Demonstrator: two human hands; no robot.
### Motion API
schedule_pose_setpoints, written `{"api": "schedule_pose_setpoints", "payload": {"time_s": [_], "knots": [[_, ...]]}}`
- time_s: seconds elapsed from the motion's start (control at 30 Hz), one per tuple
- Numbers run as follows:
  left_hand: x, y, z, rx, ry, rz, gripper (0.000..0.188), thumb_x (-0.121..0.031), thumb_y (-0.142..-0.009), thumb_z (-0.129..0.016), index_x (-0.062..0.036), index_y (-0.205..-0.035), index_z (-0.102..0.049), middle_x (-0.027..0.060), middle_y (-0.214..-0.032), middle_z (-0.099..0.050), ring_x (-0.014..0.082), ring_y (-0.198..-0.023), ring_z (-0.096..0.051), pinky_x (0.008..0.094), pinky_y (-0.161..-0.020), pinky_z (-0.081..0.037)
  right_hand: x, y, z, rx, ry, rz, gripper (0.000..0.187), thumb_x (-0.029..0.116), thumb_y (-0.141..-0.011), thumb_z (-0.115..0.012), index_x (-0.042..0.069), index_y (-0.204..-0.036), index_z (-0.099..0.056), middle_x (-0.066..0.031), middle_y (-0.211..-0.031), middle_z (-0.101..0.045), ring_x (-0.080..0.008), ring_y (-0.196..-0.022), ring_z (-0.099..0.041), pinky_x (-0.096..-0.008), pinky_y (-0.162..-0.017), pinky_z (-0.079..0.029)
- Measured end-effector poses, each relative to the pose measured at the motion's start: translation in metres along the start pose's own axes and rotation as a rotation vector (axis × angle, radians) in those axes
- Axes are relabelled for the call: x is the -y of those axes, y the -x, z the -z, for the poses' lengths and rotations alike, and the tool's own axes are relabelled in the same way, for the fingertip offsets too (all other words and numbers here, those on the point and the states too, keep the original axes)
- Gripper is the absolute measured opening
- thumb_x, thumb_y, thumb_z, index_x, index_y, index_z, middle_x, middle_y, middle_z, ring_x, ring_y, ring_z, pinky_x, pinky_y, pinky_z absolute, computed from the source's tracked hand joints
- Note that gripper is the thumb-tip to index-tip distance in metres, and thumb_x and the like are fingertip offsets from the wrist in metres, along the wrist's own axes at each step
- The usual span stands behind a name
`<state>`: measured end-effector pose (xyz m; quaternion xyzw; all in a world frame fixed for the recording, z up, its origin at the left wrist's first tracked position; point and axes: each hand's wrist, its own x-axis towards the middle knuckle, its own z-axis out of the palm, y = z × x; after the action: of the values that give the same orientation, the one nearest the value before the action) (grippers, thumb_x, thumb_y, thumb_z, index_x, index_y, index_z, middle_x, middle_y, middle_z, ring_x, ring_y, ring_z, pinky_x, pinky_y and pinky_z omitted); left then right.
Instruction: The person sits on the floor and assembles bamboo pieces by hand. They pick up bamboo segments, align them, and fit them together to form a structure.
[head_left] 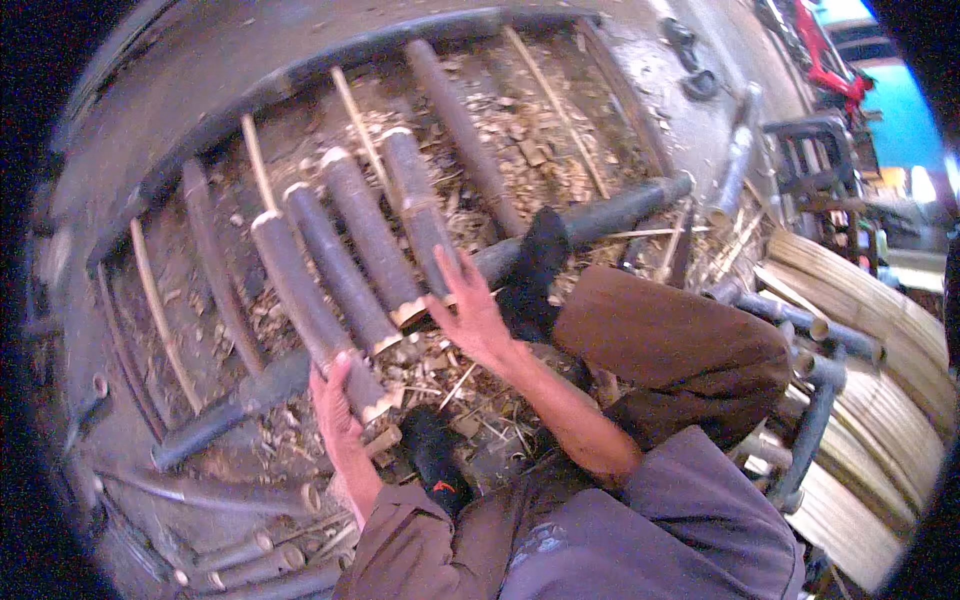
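Note:
Several dark bamboo pieces with pale, jagged cut ends lie side by side across a ladder-like bamboo frame. My left hand (pixel 338 408) grips the lower part of the leftmost bamboo piece (pixel 298 275), its thumb over the edge. To the right lie a second piece (pixel 335 255) and a third piece (pixel 368 225). My right hand (pixel 475 315), fingers spread, rests at the lower end of the rightmost piece (pixel 415 185). Whether it presses on that piece I cannot tell.
The near pole (pixel 610 218) and far pole (pixel 290 80) of the frame are joined by crosspieces. Wood chips (pixel 530 145) cover the floor between them. Bamboo poles (pixel 215 490) lie at the lower left. Pale split bamboo (pixel 870 400) is stacked at the right, beside a dark chair (pixel 815 150).

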<state>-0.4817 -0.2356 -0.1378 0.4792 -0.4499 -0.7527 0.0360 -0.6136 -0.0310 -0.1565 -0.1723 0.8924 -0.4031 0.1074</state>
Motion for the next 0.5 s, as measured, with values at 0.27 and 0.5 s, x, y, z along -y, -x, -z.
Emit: {"api": "schedule_pose_setpoints", "payload": {"time_s": [0.27, 0.5], "knots": [[0.016, -0.013, 0.009, 0.044, 0.079, -0.002, 0.062, -0.022, -0.083, -0.073, -0.0017, -0.135, -0.046, 0.0092, -0.116, -0.059, 0.0206, -0.099, -0.059, 0.0336, -0.086, -0.049, -0.006, 0.001, 0.004, -0.024, 0.014, -0.012, 0.066, 0.034, -0.094, -0.055, 0.012, -0.149, -0.027, -0.0335, -0.137, -0.037, -0.0482, -0.124, -0.041, -0.0495, -0.106, -0.034], [0.016, -0.013, 0.005, 0.043, 0.093, -0.056, 0.061, -0.026, -0.083, -0.074, -0.0023, -0.133, -0.048, 0.0085, -0.116, -0.059, 0.0209, -0.099, -0.059, 0.0349, -0.085, -0.05, -0.011, 0.003, -0.003, -0.141, 0.0, 0.016, 0.066, 0.033, -0.09, -0.06, 0.014, -0.147, -0.032, -0.0318, -0.132, -0.043, -0.0475, -0.115, -0.048, -0.0516, -0.099, -0.039]]}}
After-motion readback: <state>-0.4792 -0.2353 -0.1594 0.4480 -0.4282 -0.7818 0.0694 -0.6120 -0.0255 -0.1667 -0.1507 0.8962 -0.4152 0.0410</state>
